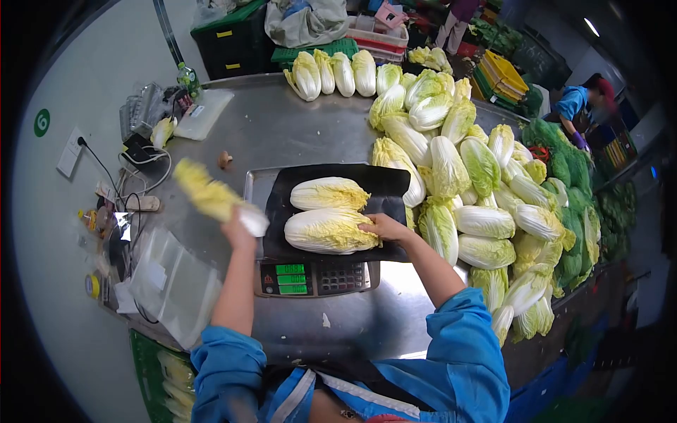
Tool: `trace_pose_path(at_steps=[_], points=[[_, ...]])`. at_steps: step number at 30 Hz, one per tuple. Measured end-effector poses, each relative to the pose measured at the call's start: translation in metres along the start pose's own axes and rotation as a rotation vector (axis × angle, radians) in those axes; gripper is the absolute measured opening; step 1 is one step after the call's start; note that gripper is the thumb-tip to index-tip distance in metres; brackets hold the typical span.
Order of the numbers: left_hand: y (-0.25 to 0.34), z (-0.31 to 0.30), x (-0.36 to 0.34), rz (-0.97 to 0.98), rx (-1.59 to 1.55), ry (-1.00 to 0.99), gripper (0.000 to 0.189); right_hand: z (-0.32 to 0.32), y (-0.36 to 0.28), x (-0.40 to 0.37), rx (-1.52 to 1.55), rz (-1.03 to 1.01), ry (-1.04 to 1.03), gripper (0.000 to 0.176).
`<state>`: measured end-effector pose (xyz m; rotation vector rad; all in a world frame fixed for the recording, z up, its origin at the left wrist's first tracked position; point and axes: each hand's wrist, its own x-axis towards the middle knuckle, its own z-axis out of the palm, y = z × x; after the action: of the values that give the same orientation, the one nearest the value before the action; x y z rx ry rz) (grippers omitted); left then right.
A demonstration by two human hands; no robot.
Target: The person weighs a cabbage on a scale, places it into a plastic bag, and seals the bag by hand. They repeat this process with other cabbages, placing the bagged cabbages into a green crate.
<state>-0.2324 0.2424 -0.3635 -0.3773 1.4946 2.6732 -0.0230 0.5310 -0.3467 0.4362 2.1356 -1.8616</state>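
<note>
My left hand is closed around a slim napa cabbage, smeared by motion, its yellow leafy end pointing up and left beside the scale. Two more napa cabbages lie side by side on a black sheet over the weighing scale, whose green displays are lit. With its fingers wrapped on the leafy tip of the nearer cabbage, my right hand grips it. The farther cabbage rests just behind, touched by neither hand.
A large heap of napa cabbages covers the table's right side, and a row lines its far edge. Clear plastic bags and cables lie at left, near a bottle. A person in blue is at the far right.
</note>
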Motion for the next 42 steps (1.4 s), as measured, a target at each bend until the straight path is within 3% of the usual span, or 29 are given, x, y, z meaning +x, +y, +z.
trace_pose_path(at_steps=[1, 3, 5, 6, 7, 9, 10, 11, 12, 13, 14, 15, 16, 17, 19, 20, 21, 22, 23, 24, 26, 28, 32, 34, 36, 38, 40, 41, 42], points=[[0.012, -0.021, 0.011, -0.083, -0.094, 0.073, 0.033, 0.001, -0.012, -0.008, -0.005, -0.009, 0.004, 0.045], [0.05, -0.024, -0.019, -0.082, -0.081, -0.023, 0.037, 0.013, -0.061, -0.044, -0.661, 0.013, 0.456, 0.052], [0.076, -0.026, -0.073, -0.294, 0.084, -0.409, 0.036, 0.027, -0.075, -0.079, -0.891, -0.473, 0.919, 0.071], [0.077, -0.028, -0.1, -0.554, 0.094, -0.648, 0.032, 0.046, -0.078, -0.093, -0.546, -0.607, 0.797, 0.082], [0.053, -0.044, -0.126, -0.583, 0.58, -0.502, 0.052, 0.074, -0.072, -0.107, -0.481, -0.629, 0.7, 0.097], [0.041, -0.027, -0.194, -0.261, 0.825, -1.191, 0.058, 0.129, -0.06, -0.135, 0.017, -0.374, 0.176, 0.094], [0.013, -0.044, -0.213, -0.326, 0.807, -1.309, 0.056, 0.156, 0.008, -0.119, -0.01, -0.674, 0.183, 0.077], [-0.015, -0.059, -0.231, -0.393, 0.788, -1.426, 0.053, 0.166, 0.004, -0.141, 0.092, -0.311, 0.193, 0.069], [-0.021, -0.049, -0.242, -0.616, 0.928, -1.477, 0.05, 0.167, -0.003, -0.164, 0.226, 0.047, 0.217, 0.061], [-0.027, -0.054, -0.248, -0.666, 0.966, -1.62, 0.048, 0.156, 0.007, -0.181, 0.246, 0.052, 0.319, 0.061], [-0.028, -0.059, -0.251, -0.466, 1.201, -1.803, 0.053, 0.146, 0.022, -0.201, 0.234, -0.028, 0.422, 0.056], [-0.015, -0.052, -0.259, -0.363, 1.062, -1.797, 0.052, 0.139, 0.033, -0.224, 0.211, -0.107, 0.504, 0.052], [-0.004, -0.05, -0.266, -0.274, 0.923, -1.759, 0.051, 0.112, 0.027, -0.254, 0.036, 0.07, 0.55, 0.056], [-0.003, -0.053, -0.265, -0.274, 0.919, -1.794, 0.051, 0.092, 0.024, -0.284, 0.28, 0.001, 0.758, 0.06], [-0.003, -0.06, -0.249, -0.615, 0.989, -1.629, 0.046, -0.005, 0.055, -0.35, 0.146, -0.039, 1.305, 0.047], [-0.004, -0.061, -0.244, -0.622, 0.993, -1.638, 0.046, -0.102, 0.112, -0.412, -0.022, -0.206, 1.298, 0.041], [-0.007, -0.064, -0.24, -0.598, 0.988, -1.58, 0.045, -0.152, 0.056, -0.464, 0.62, -0.505, 1.246, 0.047], [-0.007, -0.068, -0.237, -0.57, 0.985, -1.52, 0.044, -0.17, -0.003, -0.494, 0.682, -0.711, 1.226, 0.065], [-0.005, -0.066, -0.237, -0.573, 0.946, -1.473, 0.042, -0.191, -0.009, -0.521, 0.84, -0.529, 1.603, 0.087], [-0.007, -0.065, -0.238, -0.567, 0.937, -1.471, 0.042, -0.201, -0.016, -0.527, 0.825, -0.489, 1.679, 0.099], [-0.005, -0.067, -0.236, -0.48, 0.956, -1.401, 0.038, -0.201, -0.016, -0.492, 0.482, -0.253, 1.566, 0.089], [-0.022, -0.077, -0.224, -0.47, 0.971, -1.365, 0.036, -0.161, -0.021, -0.407, 0.124, -0.077, 1.31, 0.064], [-0.024, -0.091, -0.205, -0.569, 0.794, -1.143, 0.024, -0.068, -0.031, -0.234, -0.364, -0.221, 0.782, 0.03], [-0.01, -0.079, -0.194, -0.561, 0.757, -0.953, 0.023, -0.056, -0.057, -0.17, -0.334, -0.312, 0.663, 0.031], [-0.016, -0.085, -0.182, -0.516, 0.742, -0.821, 0.021, -0.057, -0.059, -0.089, -0.061, -0.458, 0.724, 0.03], [-0.026, -0.09, -0.177, -0.588, 0.657, -0.856, 0.024, -0.051, -0.082, -0.019, -0.134, -0.494, 0.782, 0.039], [-0.029, -0.078, -0.18, -0.744, 0.615, -0.88, 0.028, -0.048, -0.109, 0.042, -0.509, -0.582, 0.824, 0.052], [-0.028, -0.068, -0.18, -0.733, 0.535, -0.843, 0.03, -0.047, -0.118, 0.069, -0.618, -0.487, 0.755, 0.064], [-0.027, -0.058, -0.178, -0.722, 0.46, -0.811, 0.033, -0.049, -0.129, 0.09, -0.67, -0.133, 0.482, 0.074]])
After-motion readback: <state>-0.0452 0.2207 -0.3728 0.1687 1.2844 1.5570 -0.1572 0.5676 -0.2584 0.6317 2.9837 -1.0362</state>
